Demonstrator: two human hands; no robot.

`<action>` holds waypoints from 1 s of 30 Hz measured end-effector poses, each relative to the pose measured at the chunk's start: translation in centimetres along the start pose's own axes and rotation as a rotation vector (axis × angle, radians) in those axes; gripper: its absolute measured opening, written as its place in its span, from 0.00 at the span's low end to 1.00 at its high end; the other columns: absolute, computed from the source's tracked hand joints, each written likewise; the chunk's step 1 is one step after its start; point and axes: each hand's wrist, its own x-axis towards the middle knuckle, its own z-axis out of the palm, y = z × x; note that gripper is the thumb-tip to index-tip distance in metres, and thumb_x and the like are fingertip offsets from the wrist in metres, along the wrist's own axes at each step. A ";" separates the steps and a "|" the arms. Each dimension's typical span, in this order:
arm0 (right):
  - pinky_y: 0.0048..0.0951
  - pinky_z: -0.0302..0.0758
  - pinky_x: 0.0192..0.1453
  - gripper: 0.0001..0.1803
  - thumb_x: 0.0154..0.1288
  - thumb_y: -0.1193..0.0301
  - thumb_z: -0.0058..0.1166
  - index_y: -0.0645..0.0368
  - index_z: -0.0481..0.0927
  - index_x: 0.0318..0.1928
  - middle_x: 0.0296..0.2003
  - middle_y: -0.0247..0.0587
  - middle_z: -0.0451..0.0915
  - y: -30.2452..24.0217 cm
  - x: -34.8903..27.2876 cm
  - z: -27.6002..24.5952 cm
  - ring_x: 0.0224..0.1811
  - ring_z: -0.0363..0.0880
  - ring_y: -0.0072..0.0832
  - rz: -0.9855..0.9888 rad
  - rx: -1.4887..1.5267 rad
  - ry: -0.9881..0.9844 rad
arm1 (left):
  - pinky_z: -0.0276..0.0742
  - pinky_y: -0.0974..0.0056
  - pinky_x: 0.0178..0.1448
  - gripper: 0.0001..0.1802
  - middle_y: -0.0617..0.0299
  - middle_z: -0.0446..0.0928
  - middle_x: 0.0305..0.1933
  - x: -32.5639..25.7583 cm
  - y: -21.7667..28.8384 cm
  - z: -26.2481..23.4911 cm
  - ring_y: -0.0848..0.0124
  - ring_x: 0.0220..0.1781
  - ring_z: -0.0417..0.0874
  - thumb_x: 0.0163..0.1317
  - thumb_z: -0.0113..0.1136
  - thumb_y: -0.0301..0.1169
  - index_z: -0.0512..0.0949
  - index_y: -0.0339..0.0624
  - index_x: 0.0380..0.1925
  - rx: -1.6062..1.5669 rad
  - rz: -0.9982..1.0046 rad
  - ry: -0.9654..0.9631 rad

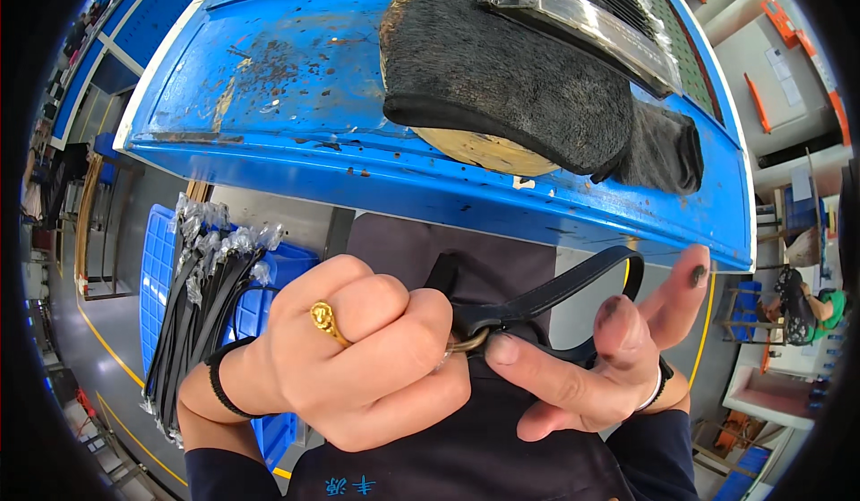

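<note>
The room curves away at the rim, its outer parts too small and bent to make out; a grey floor (pixel 112 324) with yellow lines shows. Far off to the right, a person in green (pixel 826 311) is partly cut off. The blue bench (pixel 296 98) before me has chipped, dark-spotted paint and a pale outer border; its far edge runs out of view. My dark, smooth apron (pixel 484 438) fills the space below. Left of it, below the bench's near edge, a blue plastic crate (pixel 157 277) is partly hidden by a bundle of black straps (pixel 208 308), their ends wrapped in clear, crinkled plastic. Toward the bench's near right corner, fuzzy black cloth (pixel 502 71) covers most of a rounded yellowish block (pixel 475 150). A shiny, flat bar (pixel 582 31) lies across the cloth.

My left hand (pixel 363 353) is closed in a fist on a black strap (pixel 573 284), hiding part of it, just off the bench's near edge. My right hand (pixel 587 358) has its fingers spread, smudged dark at the tips, one touching the strap's brassy metal loop (pixel 468 343), itself half covered. A gold ring (pixel 327 322) sits on my left hand.
</note>
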 end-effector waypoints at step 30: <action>0.42 0.38 0.70 0.22 0.69 0.60 0.31 0.56 0.73 0.54 0.63 0.39 0.61 9.6 -4.3 -1.4 0.69 0.46 0.39 0.703 -0.465 -0.184 | 0.60 0.66 0.22 0.10 0.60 0.71 0.27 -0.5 -1.9 -3.3 0.67 0.19 0.68 0.36 0.62 0.32 0.69 0.44 0.13 -0.068 -0.025 -0.170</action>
